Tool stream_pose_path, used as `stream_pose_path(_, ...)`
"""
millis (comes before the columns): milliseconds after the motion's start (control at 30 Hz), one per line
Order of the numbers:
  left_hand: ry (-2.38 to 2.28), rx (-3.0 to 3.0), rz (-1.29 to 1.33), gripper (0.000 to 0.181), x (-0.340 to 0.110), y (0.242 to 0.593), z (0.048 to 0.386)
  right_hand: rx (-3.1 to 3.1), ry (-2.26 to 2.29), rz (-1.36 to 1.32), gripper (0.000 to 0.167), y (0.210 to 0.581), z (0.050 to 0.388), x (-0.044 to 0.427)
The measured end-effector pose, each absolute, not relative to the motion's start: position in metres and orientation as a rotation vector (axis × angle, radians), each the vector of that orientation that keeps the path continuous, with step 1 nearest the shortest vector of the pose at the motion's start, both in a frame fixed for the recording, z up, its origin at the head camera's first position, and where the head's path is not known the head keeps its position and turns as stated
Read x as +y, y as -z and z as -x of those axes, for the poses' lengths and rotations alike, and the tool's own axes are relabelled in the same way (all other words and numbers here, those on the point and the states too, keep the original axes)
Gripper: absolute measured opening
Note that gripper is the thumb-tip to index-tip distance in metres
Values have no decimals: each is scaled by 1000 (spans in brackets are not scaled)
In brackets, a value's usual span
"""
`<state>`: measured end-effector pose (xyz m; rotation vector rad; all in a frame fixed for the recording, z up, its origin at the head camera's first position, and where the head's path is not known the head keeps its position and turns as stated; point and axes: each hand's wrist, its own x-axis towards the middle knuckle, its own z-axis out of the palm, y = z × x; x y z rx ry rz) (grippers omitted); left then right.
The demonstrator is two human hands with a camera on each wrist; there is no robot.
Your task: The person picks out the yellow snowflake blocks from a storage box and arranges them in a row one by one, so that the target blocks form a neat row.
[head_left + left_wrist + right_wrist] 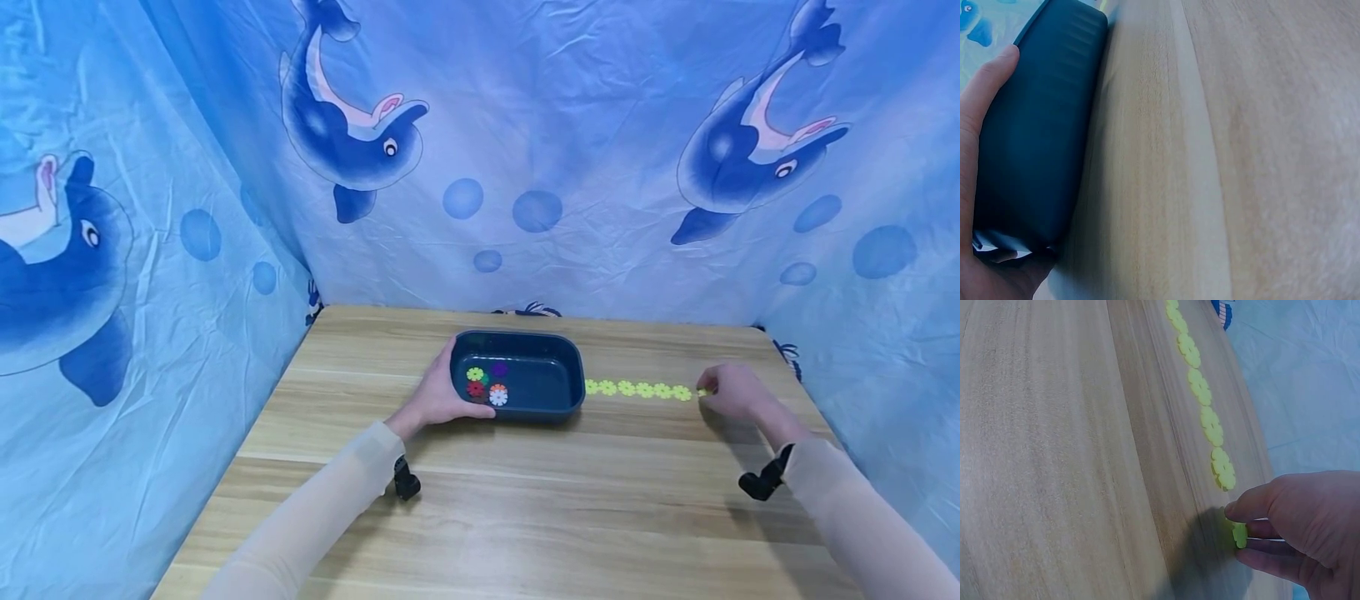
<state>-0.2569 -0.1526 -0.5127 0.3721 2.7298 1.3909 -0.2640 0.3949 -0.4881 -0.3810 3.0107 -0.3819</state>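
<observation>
A dark blue rectangular plastic bin (543, 383) stands on the table, with several flower-shaped plastic discs at its left end: yellow (476, 374), purple (499, 369), red (475, 388) and white (498, 397) among them. My left hand (438, 396) grips the bin's left end, thumb along the front rim; in the left wrist view the bin's outer wall (1041, 137) hides part of the fingers. To the right of the bin runs a straight row of yellow flower discs (645, 389). At the row's right end my right hand (1310, 531) pinches another yellow disc (1239, 534) between thumb and fingers.
The wood-grain table (525, 517) reaches back to a blue curtain (600, 167) printed with dolphins, which also hangs on both sides. Dark striped cords (536, 309) lie at the table's back edge. Each wrist wears a small black camera mount (406, 482).
</observation>
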Motion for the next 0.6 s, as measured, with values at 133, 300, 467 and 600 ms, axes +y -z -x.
stream_pose_path(133,-1377,2734,-377,150,-152,513,257,3010,395,364,19,490,263,393)
stream_pose_path(300,-1365,2735,-368,151,-151,514,259,3020,406,370,19,491,263,389)
stream_pose_path(467,-1374,2736,-364,150,-152,513,258,3016,409,363,20,489,263,385)
stream_pose_path(600,-1373,2732,-366,149,-153,513,258,3013,414,351,21,490,263,383)
